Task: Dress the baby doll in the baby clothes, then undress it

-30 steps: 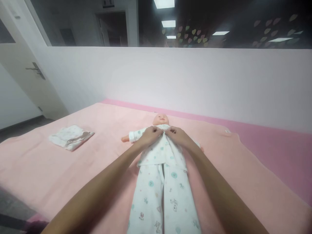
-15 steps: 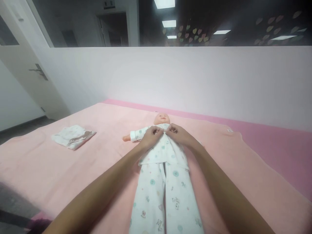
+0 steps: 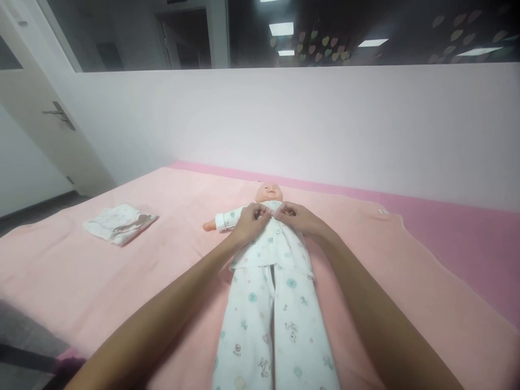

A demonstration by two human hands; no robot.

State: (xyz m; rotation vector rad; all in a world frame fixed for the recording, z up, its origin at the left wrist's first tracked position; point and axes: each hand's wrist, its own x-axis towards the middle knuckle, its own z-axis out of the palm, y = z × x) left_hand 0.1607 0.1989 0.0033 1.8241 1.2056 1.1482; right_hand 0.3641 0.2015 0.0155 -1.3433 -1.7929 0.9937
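Observation:
A baby doll [image 3: 268,192] lies on its back on a pink blanket [image 3: 162,271], dressed in a white printed top [image 3: 273,246] and matching trousers [image 3: 276,325]. My left hand [image 3: 251,221] and my right hand [image 3: 296,218] meet at the doll's chest just below its chin. Both hands are closed, pinching the two front edges of the top at its uppermost button. The doll's one bare hand pokes out of a sleeve to the left of my left hand.
A folded white printed cloth [image 3: 119,223] lies on the blanket at the left. A darker pink mat [image 3: 467,244] shows beyond the blanket on the right. A white wall [image 3: 284,119] runs behind, with a door [image 3: 49,114] at far left.
Both hands stay pinched at the top's neckline, shifting only slightly up toward the doll's chin. The view has tilted a little.

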